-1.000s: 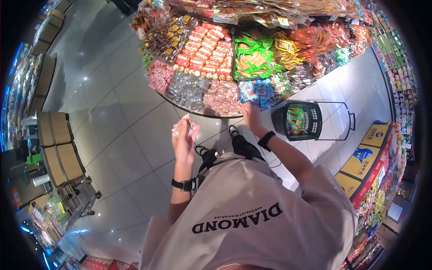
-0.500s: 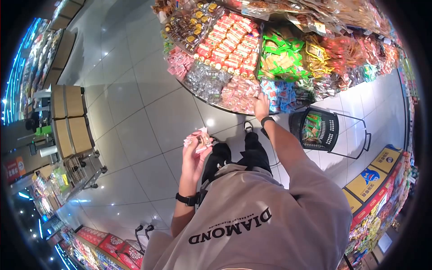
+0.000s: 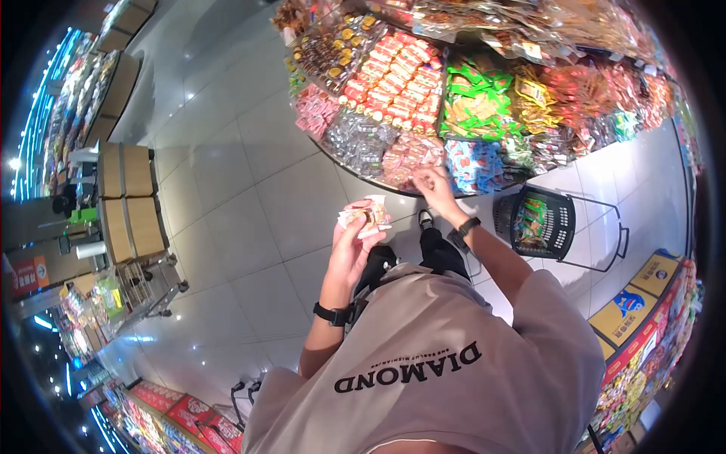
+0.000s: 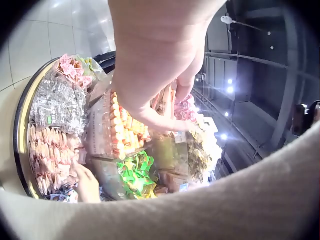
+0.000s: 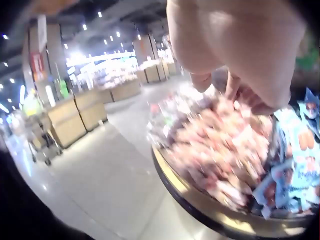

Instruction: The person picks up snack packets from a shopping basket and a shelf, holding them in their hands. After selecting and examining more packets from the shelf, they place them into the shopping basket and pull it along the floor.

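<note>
In the head view my left hand (image 3: 354, 248) is raised in front of my body, gripping several small pink-and-white snack packets (image 3: 366, 215). The left wrist view shows its thumb and fingers around the bundle, washed out by glare. My right hand (image 3: 440, 195) hovers at the front edge of the display, fingers bent, over the heap of pink snack packets (image 3: 408, 157). From the right wrist, that heap (image 5: 220, 145) lies just below the fingertips; I cannot tell whether they pinch a packet. Blue packets (image 3: 474, 165) lie beside it.
Red rolls (image 3: 397, 79), green packets (image 3: 476, 98) and clear-grey packets (image 3: 359, 140) fill other sections of the rounded display. A black shopping basket (image 3: 561, 227) with green packets stands on the floor at the right. Yellow-fronted shelving (image 3: 628, 304) stands behind it.
My right hand first reaches up to the pink heap, then draws back toward me slightly with fingers bent. My left hand, still holding packets, comes closer to the right hand and the display.
</note>
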Tool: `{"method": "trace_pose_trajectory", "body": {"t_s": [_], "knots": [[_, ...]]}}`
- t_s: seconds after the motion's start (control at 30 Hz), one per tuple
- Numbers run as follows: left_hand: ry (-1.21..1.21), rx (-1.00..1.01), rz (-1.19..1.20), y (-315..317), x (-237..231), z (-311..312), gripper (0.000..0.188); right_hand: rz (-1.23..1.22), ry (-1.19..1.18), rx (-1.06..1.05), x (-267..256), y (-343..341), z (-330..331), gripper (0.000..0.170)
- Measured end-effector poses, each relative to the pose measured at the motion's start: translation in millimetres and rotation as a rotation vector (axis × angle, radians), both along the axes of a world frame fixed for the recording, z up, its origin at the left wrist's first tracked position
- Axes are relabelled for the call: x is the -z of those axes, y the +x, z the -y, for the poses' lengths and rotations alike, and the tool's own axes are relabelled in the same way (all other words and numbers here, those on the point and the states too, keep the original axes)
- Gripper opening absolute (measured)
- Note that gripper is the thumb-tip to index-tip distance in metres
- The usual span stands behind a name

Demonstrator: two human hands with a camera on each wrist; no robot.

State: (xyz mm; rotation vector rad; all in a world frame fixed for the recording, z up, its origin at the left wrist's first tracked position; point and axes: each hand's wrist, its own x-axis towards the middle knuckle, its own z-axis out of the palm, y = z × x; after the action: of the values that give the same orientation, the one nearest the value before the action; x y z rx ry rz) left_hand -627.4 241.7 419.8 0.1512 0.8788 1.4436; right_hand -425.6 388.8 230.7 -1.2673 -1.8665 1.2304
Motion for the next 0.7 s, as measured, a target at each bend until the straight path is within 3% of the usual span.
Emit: {"method": "trace_pose_trajectory", "body": {"t_s": [0.07,0.1,0.17,0.23,0.37,0.5,0.53,0.57,0.6,0.63,0.7], "knots": [[-0.010,0.049,-0.040,0.8,0.6,-5.6,0.033,-0.433,-0.738,-0.109,-77.6,-2.3,16.0,0.034],[-0.029,0.086,-0.078,1.7,1.1,-8.8,0.032,-0.582,-0.907,-0.142,-119.1,-4.5,25.1,0.033],[-0.044,0.184,-0.136,3.9,6.1,-15.2,0.032,-0.564,-0.782,-0.263,-147.9,-8.2,37.8,0.030],[-0.043,0.223,-0.159,10.9,7.5,-20.9,0.031,-0.451,-0.647,-0.223,-153.7,-12.0,43.9,0.026],[-0.053,0.265,-0.259,16.0,12.8,-24.9,0.030,-0.332,-0.592,-0.075,-131.2,-0.6,46.8,0.022],[-0.136,0.187,-0.254,17.2,19.2,-15.2,0.033,-0.422,-0.475,0.169,-112.3,14.0,40.4,0.016],[-0.181,0.134,-0.295,11.7,23.3,-10.1,0.034,-0.318,-0.326,0.230,-87.6,23.6,25.4,0.015],[-0.227,0.080,-0.337,5.8,26.6,-4.6,0.036,-0.068,0.053,0.194,-75.0,35.3,6.7,0.016],[-0.225,0.042,-0.297,0.6,28.3,0.7,0.034,0.127,0.089,0.256,-63.0,40.9,-11.0,0.015],[-0.230,0.035,-0.299,-1.6,28.2,4.9,0.034,0.320,0.328,0.280,-37.0,46.8,-26.9,0.011],[-0.279,0.005,-0.309,-4.5,27.7,12.3,0.033,0.430,0.416,0.137,-4.1,48.6,-43.4,0.009]]}}
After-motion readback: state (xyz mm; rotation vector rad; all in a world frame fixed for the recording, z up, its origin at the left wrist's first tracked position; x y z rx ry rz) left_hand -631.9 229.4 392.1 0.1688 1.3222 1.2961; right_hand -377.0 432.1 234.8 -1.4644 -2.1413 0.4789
